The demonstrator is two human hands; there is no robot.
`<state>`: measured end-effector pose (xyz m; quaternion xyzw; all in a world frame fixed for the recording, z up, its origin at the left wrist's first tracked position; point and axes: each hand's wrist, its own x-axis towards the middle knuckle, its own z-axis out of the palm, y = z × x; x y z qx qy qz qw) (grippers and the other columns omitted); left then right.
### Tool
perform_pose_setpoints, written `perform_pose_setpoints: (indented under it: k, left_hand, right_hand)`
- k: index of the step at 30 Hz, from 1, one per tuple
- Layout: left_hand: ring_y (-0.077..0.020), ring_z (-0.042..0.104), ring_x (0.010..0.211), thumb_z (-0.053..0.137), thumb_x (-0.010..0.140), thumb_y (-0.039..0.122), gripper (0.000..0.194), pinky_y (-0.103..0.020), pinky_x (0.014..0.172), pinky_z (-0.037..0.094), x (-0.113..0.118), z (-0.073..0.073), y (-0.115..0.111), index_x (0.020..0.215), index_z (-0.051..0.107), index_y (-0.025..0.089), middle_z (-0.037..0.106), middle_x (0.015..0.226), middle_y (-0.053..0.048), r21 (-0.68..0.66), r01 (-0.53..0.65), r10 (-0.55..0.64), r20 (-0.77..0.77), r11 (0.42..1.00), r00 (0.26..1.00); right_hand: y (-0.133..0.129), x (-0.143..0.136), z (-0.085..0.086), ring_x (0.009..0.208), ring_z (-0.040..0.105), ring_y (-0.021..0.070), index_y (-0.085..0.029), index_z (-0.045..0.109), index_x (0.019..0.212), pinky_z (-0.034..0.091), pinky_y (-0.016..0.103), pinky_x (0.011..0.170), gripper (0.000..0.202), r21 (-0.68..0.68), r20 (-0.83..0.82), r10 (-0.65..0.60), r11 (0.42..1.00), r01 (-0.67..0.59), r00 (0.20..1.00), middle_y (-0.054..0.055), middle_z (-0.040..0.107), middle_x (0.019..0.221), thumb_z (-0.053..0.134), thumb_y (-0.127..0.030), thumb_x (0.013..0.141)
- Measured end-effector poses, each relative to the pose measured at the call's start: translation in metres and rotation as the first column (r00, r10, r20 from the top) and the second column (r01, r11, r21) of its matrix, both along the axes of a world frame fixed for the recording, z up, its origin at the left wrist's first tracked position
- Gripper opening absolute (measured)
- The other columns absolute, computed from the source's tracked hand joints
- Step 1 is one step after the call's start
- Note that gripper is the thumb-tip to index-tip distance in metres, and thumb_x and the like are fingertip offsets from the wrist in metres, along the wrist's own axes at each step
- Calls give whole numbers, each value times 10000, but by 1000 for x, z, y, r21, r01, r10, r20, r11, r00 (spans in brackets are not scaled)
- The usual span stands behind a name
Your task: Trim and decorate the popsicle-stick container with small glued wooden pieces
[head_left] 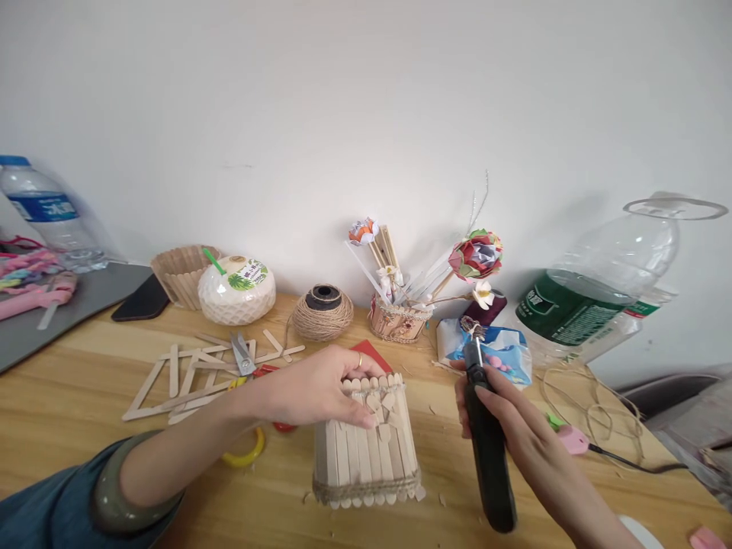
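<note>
My left hand grips the top edge of a popsicle-stick holder, thumb on the front face and fingers behind the rim. The holder is made of flat sticks, with twine bands near top and bottom and small wood pieces like petals on its front. It stands tilted on the table. To the right, my right hand is closed around a black tool with a short metal neck, which looks like a stick lighter. Its tip points away from me, apart from the holder. No flame shows.
Loose popsicle sticks, scissors and yellow handles lie left. Behind stand a white coconut, a twine spool, a pot of paper flowers, a blue packet and a large bottle. A cord lies right.
</note>
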<state>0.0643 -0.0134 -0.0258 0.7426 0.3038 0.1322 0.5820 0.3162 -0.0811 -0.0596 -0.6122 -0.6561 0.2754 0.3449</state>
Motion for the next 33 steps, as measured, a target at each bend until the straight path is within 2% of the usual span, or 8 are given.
perform_pose_setpoints:
  k: [3, 8, 14, 17, 20, 23, 27, 33]
  left_hand:
    - [-219, 607, 881, 690, 723, 298, 313, -280, 747, 442, -1, 3, -2, 999, 649, 156, 676, 965, -35, 78, -34, 35, -8, 996, 999]
    - [-202, 608, 856, 661, 738, 285, 261, -260, 706, 442, -4, 9, -9, 978, 633, 186, 675, 957, -10, 113, -113, 120, -57, 987, 991]
    - [-157, 549, 744, 635, 736, 263, 176, -238, 638, 395, -4, 13, -12, 887, 573, 197, 608, 811, 38, 218, -207, 231, -87, 954, 969]
    - [-144, 520, 707, 692, 704, 310, 224, -226, 607, 367, -3, 12, -11, 836, 550, 199, 577, 752, 56, 199, -232, 253, -83, 952, 964]
    - [-130, 495, 662, 713, 695, 339, 246, -224, 598, 354, -2, 10, -10, 803, 545, 195, 542, 696, 67, 198, -212, 227, -59, 957, 972]
    - [-141, 520, 705, 701, 704, 300, 199, -238, 660, 377, -1, 10, -9, 830, 580, 206, 575, 752, 56, 282, -181, 208, -71, 942, 975]
    - [-226, 555, 922, 693, 698, 295, 198, -311, 832, 388, 1, 10, -9, 869, 622, 223, 644, 880, 8, 382, -136, 198, -127, 914, 972]
    - [-257, 587, 963, 703, 694, 280, 212, -425, 1086, 141, 6, 4, -9, 892, 636, 245, 701, 902, 24, 456, -84, 188, -188, 886, 964]
  right_hand:
    - [-9, -6, 16, 556, 555, 132, -204, 499, 1067, 515, 259, 515, 378, -29, -110, 92, 995, -96, 990, 8, 566, 718, 301, -496, 932]
    - [-10, -20, 32, 559, 518, 116, -224, 532, 822, 459, 228, 518, 337, -63, 100, 272, 962, -267, 957, -15, 546, 639, 334, -469, 943]
    - [4, -29, 33, 525, 495, 129, -232, 443, 720, 380, 236, 455, 314, 123, 391, 120, 976, -181, 913, -33, 538, 617, 579, -506, 792]
    - [8, -33, 31, 502, 473, 118, -238, 401, 731, 364, 229, 449, 232, 167, 445, 96, 968, -188, 890, -49, 504, 592, 483, -402, 873]
    - [7, -33, 30, 623, 571, 138, -244, 433, 884, 437, 236, 525, 141, 190, 392, 146, 953, -235, 908, -16, 587, 714, 368, -359, 932]
    - [5, -32, 28, 755, 636, 161, -249, 417, 1033, 480, 243, 582, 135, 173, 377, 208, 942, -289, 903, 20, 642, 834, 355, -328, 941]
    - [3, -31, 23, 777, 662, 164, -246, 363, 1041, 509, 253, 617, 128, 151, 443, 261, 921, -358, 858, 35, 662, 891, 396, -306, 933]
    - [-3, -21, 11, 581, 609, 133, -247, 434, 962, 463, 245, 505, 160, 251, 589, 282, 827, -503, 758, 6, 621, 783, 320, -143, 921]
